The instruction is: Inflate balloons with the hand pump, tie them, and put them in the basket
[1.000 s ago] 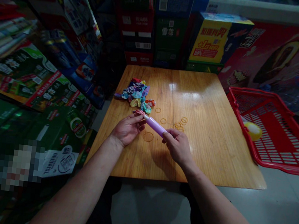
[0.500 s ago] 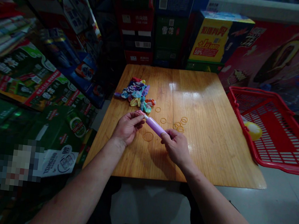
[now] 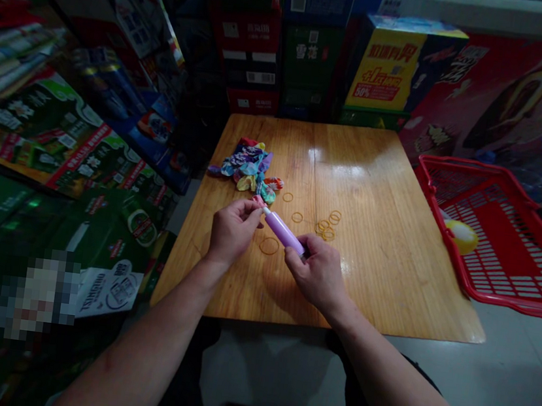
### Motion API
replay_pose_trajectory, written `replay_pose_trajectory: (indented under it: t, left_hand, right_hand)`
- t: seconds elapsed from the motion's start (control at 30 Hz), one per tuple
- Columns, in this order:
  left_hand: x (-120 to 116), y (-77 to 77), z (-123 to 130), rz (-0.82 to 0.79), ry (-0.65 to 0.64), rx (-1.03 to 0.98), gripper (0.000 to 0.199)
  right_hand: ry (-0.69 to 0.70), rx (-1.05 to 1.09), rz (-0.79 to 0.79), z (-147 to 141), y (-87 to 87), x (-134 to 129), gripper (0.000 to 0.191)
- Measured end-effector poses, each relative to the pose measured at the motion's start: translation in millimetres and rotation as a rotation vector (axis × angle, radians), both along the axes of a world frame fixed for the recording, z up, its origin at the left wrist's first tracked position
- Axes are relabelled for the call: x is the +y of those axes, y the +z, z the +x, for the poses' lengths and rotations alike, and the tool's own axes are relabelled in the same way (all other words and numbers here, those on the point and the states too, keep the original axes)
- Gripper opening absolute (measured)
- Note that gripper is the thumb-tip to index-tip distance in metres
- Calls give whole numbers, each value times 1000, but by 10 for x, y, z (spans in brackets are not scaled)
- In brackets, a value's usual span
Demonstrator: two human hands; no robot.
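A purple balloon pump (image 3: 285, 233) with a white nozzle slants between my hands over the table. My right hand (image 3: 321, 268) is wrapped round its lower end. My left hand (image 3: 235, 225) pinches a small limp pink balloon (image 3: 258, 200) at the nozzle's tip; the fingers partly hide it, and whether its mouth is over the nozzle I cannot tell. Just beyond lies a heap of limp, many-coloured patterned balloons (image 3: 247, 166). Thin yellowish rubber bands are scattered near the hands, one loose band (image 3: 268, 246) below the pump and a cluster (image 3: 326, 228) to the right.
The wooden table (image 3: 391, 270) has boxes stacked behind it, among them a yellow and blue box (image 3: 384, 65). A red basket (image 3: 471, 280) stands at the right, with a yellow round object (image 3: 463, 237) in it. Green beer cartons (image 3: 120, 224) crowd the left side.
My right hand has turned slightly and shifted its grip toward the pump's lower end. The left hand has rolled a little, its fingertips staying at the nozzle.
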State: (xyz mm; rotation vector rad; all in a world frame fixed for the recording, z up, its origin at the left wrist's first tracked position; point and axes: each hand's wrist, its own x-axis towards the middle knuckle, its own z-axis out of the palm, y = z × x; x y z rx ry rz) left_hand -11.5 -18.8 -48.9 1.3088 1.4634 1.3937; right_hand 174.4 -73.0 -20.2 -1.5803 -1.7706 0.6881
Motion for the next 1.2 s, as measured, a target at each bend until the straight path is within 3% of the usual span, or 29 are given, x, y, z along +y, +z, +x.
replay_pose_trajectory:
  t: [0.17, 0.3, 0.37, 0.57, 0.67, 0.87, 1.07, 1.2]
  left_hand:
    - [-9, 42, -40, 69, -17, 307, 12]
    - [-15, 89, -56, 125, -42, 465, 10]
    - [-19, 91, -51, 132, -43, 454, 9]
    - [-25, 8, -8, 23, -32, 183, 12]
    - [-44, 16, 11, 69, 9, 142, 12]
    - [-90, 142, -22, 256, 30, 373, 12]
    - [-53, 132, -86, 186, 42, 495, 11]
    - [-34, 150, -137, 163, -31, 534, 10]
  right_hand:
    - [12, -39, 21, -7, -47, -23, 15]
    - [49, -164, 142, -5, -98, -26, 15]
    - [47, -156, 152, 6, -95, -16, 17]
    - [-38, 160, -109, 66, -42, 38, 23]
    - [-50, 74, 16, 60, -66, 38, 15]
    - [21, -101, 275, 39, -144, 7, 12]
    - [109, -241, 341, 33, -124, -32, 13]
    - [136, -297, 315, -5, -109, -54, 13]
